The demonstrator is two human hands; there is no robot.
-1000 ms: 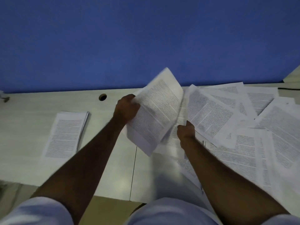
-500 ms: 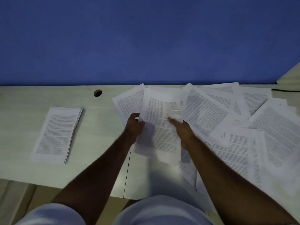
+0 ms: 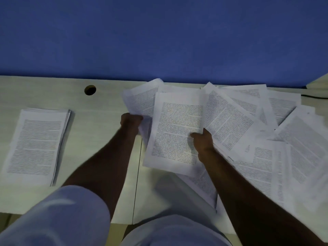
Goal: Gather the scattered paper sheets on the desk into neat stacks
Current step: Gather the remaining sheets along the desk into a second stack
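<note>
We look down from head height, close over the desk (image 3: 99, 125), facing the blue wall (image 3: 159, 36).

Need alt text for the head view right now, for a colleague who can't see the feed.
Both hands hold printed sheets above a pale desk: the left hand grips a sheet's edge, the right hand pinches the front sheet. A neat stack lies at left; scattered sheets cover the right, below a blue wall.
</note>
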